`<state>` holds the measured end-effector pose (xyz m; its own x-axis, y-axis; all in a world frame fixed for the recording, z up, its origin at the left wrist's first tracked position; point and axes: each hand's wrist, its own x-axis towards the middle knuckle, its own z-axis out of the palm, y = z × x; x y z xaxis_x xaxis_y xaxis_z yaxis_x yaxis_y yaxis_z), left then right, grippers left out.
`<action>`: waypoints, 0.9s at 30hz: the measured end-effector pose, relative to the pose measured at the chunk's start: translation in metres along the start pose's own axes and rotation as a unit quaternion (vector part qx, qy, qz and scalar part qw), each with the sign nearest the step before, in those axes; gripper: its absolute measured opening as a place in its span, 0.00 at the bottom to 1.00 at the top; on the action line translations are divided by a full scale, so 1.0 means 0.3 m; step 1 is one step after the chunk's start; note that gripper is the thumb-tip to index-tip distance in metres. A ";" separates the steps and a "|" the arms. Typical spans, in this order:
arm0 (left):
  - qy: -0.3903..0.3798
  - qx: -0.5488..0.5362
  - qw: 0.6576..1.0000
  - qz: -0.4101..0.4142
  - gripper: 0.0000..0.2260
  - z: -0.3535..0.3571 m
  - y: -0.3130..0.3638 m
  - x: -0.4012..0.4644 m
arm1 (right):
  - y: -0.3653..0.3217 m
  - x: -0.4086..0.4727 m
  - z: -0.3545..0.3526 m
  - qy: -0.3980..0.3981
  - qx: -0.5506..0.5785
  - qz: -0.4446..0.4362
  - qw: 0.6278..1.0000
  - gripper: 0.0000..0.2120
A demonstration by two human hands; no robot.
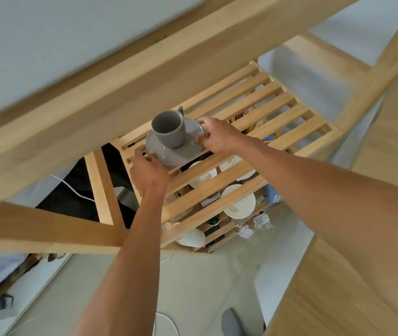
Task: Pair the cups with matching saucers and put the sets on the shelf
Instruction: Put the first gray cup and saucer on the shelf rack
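Two bare forearms reach in from the lower edge of the view, the right one largest and closest, both stretched out toward a slatted wooden shelf (261, 112). Each hand takes one side of a grey saucer (168, 151). The left hand (148, 172) has its grip closed on the near left rim, fingers curled over the edge and thumb on top. The right hand (218, 137) pinches the far right rim between thumb and fingertips, its grip likewise closed on the saucer.

On the saucer stands a grey cup (168, 128), matching it in colour, its open mouth turned toward the camera and its handle (180, 109) pointing away toward the back of the shelf. The set sits at the left end of the top slats; whether the saucer already rests fully on the wood or is just above it cannot be told.

Through the gaps between the slats, lower levels show several white dishes (239, 202) and a blue box (274, 194), partly hidden by the wood. Broad wooden beams (96, 76) cross the view above and to the left of the shelf, blurred. Below lies a pale floor (205, 287), with a white cable (72, 187) running over a dark area at the left.
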<state>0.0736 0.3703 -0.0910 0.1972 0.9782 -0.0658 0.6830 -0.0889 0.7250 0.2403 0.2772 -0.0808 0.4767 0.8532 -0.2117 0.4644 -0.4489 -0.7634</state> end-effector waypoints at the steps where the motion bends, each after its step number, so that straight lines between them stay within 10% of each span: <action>1: 0.003 0.012 1.000 0.008 0.13 0.006 -0.001 0.008 | 0.007 0.009 0.008 0.002 -0.004 0.004 1.000 0.24; 15: -0.038 0.118 0.987 0.100 0.22 0.016 -0.039 -0.015 | 0.002 0.005 0.036 -0.030 0.001 0.002 1.000 0.28; 19: -0.040 0.196 0.971 0.133 0.27 0.000 -0.059 -0.071 | 0.016 -0.044 0.051 -0.039 -0.087 -0.012 0.995 0.44; 27: -0.014 0.227 0.962 0.154 0.34 0.013 -0.074 -0.064 | -0.011 -0.032 0.036 0.008 -0.226 -0.045 0.973 0.38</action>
<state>0.0573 0.3527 -0.1085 0.4534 0.8876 0.0815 0.8245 -0.4524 0.3399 0.2261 0.2732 -0.0828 0.4282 0.8921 -0.1442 0.7839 -0.4461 -0.4319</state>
